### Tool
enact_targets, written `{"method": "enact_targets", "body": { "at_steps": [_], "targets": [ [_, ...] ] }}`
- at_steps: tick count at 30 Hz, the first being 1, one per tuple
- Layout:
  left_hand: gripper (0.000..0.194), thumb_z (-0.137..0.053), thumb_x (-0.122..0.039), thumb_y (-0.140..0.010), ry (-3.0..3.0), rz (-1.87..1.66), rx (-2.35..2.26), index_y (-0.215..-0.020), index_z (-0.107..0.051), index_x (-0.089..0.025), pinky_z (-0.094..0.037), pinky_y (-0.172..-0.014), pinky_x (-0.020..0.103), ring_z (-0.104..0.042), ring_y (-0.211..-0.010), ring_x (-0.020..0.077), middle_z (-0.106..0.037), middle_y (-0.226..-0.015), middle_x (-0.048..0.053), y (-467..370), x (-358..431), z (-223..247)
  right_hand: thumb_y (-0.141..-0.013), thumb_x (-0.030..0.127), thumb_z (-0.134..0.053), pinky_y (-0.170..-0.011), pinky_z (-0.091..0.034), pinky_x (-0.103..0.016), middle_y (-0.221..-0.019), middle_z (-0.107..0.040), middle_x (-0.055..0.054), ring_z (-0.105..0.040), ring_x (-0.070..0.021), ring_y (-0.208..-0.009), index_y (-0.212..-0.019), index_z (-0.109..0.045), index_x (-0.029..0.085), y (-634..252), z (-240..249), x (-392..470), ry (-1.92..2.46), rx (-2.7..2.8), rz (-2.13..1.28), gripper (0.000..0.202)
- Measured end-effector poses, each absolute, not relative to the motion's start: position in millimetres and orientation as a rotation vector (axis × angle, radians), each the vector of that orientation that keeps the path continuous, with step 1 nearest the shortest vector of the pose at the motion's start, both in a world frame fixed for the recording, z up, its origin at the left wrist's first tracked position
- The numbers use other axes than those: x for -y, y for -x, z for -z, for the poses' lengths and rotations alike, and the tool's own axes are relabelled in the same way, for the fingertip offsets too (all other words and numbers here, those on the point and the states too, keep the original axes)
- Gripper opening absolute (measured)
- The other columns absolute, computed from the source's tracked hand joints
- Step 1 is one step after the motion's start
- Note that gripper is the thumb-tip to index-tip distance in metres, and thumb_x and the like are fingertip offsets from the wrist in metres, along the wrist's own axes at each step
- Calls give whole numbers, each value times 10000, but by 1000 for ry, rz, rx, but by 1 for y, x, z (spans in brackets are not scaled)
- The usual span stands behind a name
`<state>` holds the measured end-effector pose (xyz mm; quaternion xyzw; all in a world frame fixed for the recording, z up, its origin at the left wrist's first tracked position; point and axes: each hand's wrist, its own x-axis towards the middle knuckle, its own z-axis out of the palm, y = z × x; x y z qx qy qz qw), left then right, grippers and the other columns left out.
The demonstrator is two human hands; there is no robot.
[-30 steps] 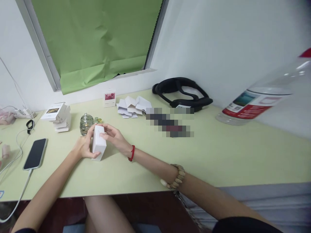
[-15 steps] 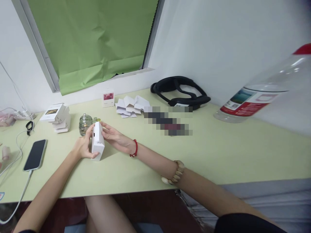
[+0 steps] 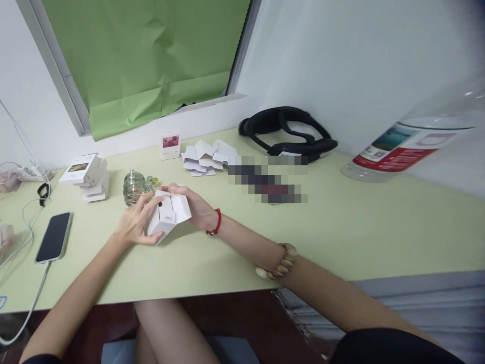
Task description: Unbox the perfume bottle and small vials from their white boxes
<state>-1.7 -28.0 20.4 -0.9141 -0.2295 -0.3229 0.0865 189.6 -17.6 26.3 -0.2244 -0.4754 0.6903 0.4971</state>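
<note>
A small white cardboard box is held between both hands above the pale green table. My left hand grips its left side, thumb along the lower edge and fingers over the top. On the far right side, my right hand is closed at the box, its fingers partly hidden behind a white flap that stands out to the right. A dark round spot shows near the box's upper edge. Just behind the hands stands a ribbed glass jar, with small green and yellow glass pieces beside it.
Stacked white boxes stand at the back left, near a charging phone and a black wristband. Along the back are a box with a pink picture, folded white cardboard and a black headset. A large plastic bottle stands right.
The white box has turned and tilted, and its flap has swung out to the right. My right hand has moved slightly right with it. The camera view has shifted a little.
</note>
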Motion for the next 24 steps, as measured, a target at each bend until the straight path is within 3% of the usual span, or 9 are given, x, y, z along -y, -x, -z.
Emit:
{"method": "enact_targets", "body": {
  "at_steps": [10, 15, 24],
  "targets": [
    [553, -422, -555, -811, 2694, 1321, 643, -1218, -256, -219, -485, -632, 295, -489, -1164, 281, -412, -1269, 189, -1, 24, -17, -588, 379, -780, -803, -428, -302, -966, -616, -1, -543, -140, -857, -708, -613, 209, -185, -25, 21, 633, 1187, -1574, 267],
    [451, -389, -525, -835, 2569, 1317, 653, -1151, -300, -216, -471, -611, 293, -519, -1106, 275, -430, -1244, 184, -3, 29, -20, -649, 389, -747, -857, -441, -333, -1020, -589, -35, -530, -180, -1016, -688, -646, 211, -185, -23, 18, 607, 1376, -1346, 208],
    [348, -378, -401, -884, 2439, 1359, 541, -1182, -364, -221, -496, -819, 406, -481, -1173, 270, -390, -1269, 149, -5, 33, -19, -794, 242, -595, -819, -508, -330, -1036, -551, -58, -558, -166, -1022, -759, -669, 222, -184, -20, 21, 575, 1628, -921, 84]
  ]
}}
